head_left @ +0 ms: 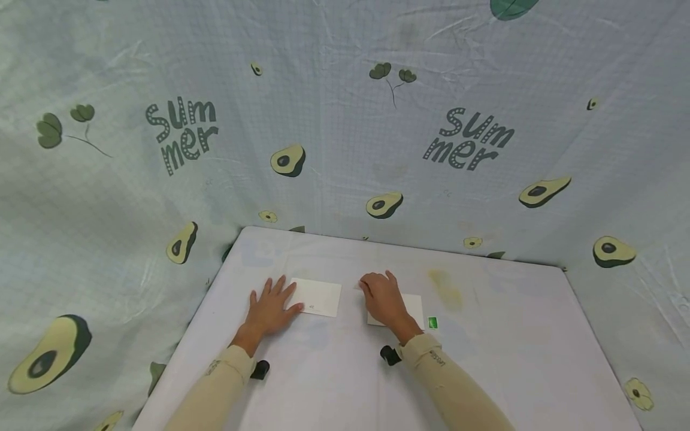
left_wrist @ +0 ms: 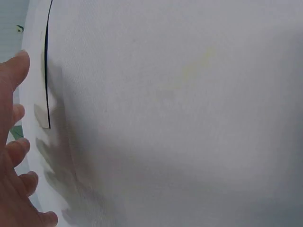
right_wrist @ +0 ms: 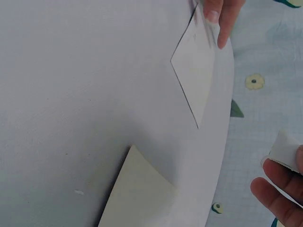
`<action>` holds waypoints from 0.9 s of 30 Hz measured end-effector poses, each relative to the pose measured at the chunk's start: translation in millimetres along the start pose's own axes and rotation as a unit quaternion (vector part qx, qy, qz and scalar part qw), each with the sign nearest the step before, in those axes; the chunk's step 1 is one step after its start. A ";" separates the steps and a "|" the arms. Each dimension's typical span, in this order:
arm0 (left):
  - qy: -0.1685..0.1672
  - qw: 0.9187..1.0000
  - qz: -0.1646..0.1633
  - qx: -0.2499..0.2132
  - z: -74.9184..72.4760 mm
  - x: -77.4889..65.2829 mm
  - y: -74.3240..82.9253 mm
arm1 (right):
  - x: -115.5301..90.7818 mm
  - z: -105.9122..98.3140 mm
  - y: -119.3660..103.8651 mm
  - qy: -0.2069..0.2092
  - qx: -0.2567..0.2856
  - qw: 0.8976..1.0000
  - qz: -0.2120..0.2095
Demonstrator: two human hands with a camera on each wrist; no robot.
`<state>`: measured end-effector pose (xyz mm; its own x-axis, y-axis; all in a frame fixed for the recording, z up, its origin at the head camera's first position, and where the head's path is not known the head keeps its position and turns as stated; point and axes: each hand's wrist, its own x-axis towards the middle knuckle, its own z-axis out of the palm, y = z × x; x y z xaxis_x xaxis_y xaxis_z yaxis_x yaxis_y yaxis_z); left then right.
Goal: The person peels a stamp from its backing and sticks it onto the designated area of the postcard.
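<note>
My left hand [head_left: 269, 308] lies with spread fingers at the left end of a white card [head_left: 321, 298]. Small marks show near that card's lower edge. In the right wrist view, my right hand [right_wrist: 281, 187] pinches a small piece of white paper with a serrated edge, like a stamp [right_wrist: 286, 149] seen from its blank back. From the head view, the right hand is above a second off-white card or envelope [head_left: 414, 306], hiding its upper left part. A small green stamp [head_left: 433, 323] lies just right of this second card.
The white table [head_left: 334, 383] has a yellowish stain [head_left: 446, 287] toward the back right. A light cloth curtain [head_left: 334, 120] printed with avocados and lettering hangs behind the table and along its sides. Dark wrist-camera mounts [head_left: 390, 355] sit at both sleeves.
</note>
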<state>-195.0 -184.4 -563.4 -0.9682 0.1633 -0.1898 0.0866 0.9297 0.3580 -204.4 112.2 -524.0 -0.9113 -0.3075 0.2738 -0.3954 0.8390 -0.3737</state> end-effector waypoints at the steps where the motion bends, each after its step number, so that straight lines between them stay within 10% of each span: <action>1: 0.007 1.000 0.005 0.000 -0.5 -0.4 1.0 | 0.4 -0.8 -0.7 -0.004 0.003 1.000 0.003; 27: 0.032 0.967 0.076 -0.240 -26.3 -9.7 74.1 | -3.3 -17.5 -19.9 -0.052 0.086 0.995 0.025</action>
<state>-185.4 -125.8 -511.0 -0.9667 0.2509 -0.0494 0.1256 0.6341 0.7630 -191.5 104.4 -502.0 -0.9339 -0.3195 0.1602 -0.3542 0.7679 -0.5338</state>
